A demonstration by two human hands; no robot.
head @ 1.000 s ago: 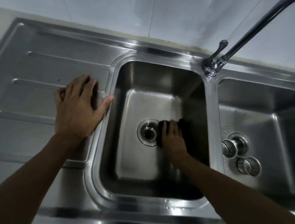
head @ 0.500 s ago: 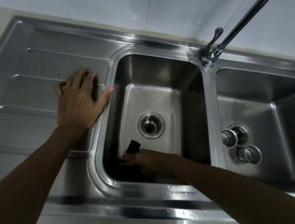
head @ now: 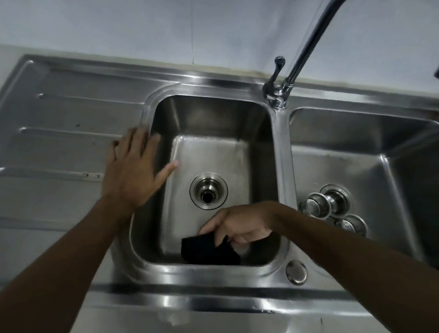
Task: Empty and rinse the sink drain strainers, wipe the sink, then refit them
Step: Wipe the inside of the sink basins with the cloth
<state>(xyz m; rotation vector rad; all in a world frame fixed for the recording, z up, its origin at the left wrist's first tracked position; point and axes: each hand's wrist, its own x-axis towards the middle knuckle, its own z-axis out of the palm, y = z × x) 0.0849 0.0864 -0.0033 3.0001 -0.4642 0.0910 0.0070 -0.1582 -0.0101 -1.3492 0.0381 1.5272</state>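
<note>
Right hand [head: 239, 228] has slid rightward, grip pinching black cloth [head: 206, 252]; left hand [head: 131, 175] spread flat.

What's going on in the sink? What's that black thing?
A person is wiping the left basin. Their right hand grips a black cloth at the basin's near end, while the left hand lies spread flat at its left rim. The drain is open, with no strainer in it. The two strainers lie in the right basin, not yet refitted.
</note>
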